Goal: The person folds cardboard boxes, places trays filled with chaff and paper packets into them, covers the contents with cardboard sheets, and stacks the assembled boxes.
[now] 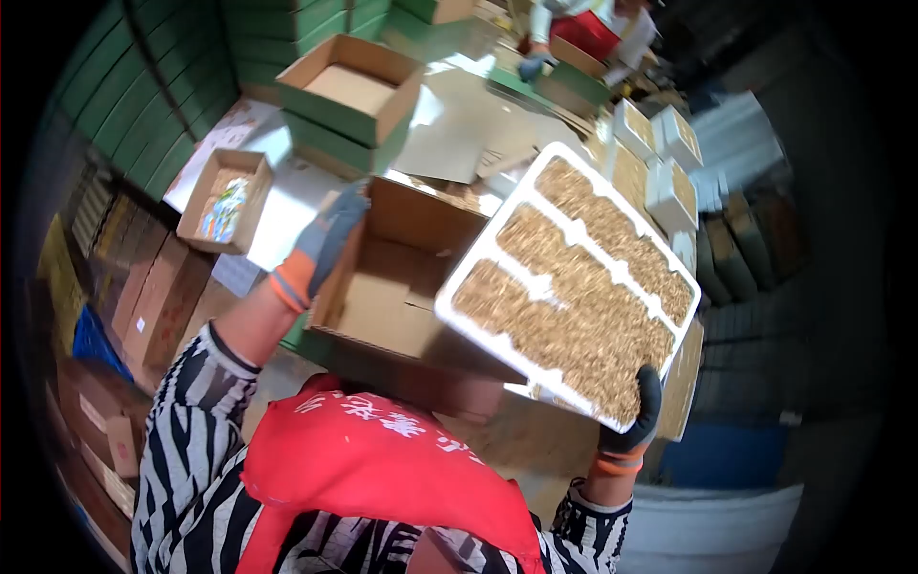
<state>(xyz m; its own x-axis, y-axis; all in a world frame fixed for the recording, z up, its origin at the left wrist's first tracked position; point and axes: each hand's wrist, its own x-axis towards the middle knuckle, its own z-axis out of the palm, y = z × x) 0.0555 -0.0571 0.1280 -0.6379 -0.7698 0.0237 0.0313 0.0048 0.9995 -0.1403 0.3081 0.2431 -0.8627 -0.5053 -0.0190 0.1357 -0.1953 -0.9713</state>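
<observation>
My left hand (332,244), in a grey glove with an orange cuff, is at the left rim of an open cardboard box (384,292). Its fingers appear to grip the box wall. My right hand (643,413), in a dark glove, holds the lower right corner of a white foam tray (505,342). Dry, straw-like brown material (574,287) fills the tray's sections. Tilted, the tray is over the right side of the box and hides part of it. Inside the box, the bare cardboard bottom shows.
A small carton with colourful packets (222,210) sits at left. Behind the box are green cartons (349,91). More filled white trays (674,196) stand at right. Across the table, another person's gloved hand (537,65) is near a green box. Brown cartons (153,306) are stacked at far left.
</observation>
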